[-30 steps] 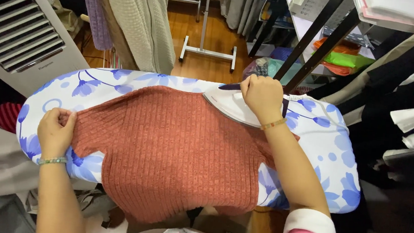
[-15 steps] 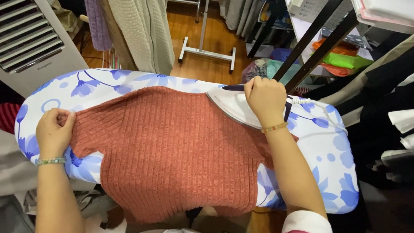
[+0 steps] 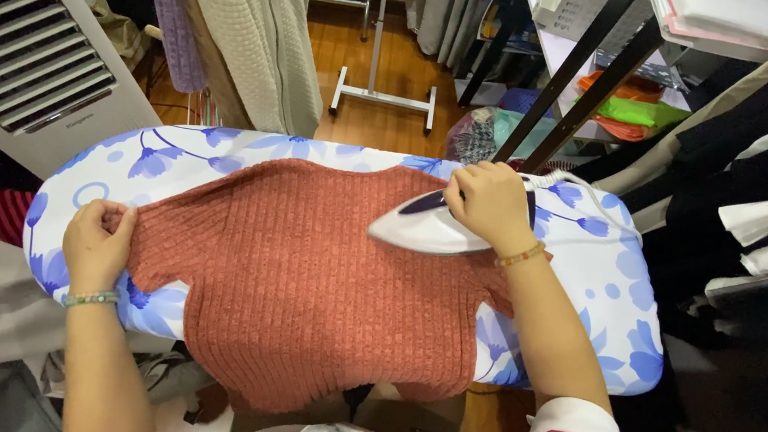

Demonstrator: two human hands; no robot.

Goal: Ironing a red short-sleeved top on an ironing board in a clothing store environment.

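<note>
Head view: a rust-red ribbed sweater lies spread flat on the ironing board, whose cover is white with blue flowers; the sweater's hem hangs over the near edge. The left hand is closed on the end of the sweater's sleeve at the board's left end. The right hand is clamped around the handle of a white iron, which rests on the sweater's upper right part, its tip pointing left. The hands are well apart. A white cord runs off to the right.
</note>
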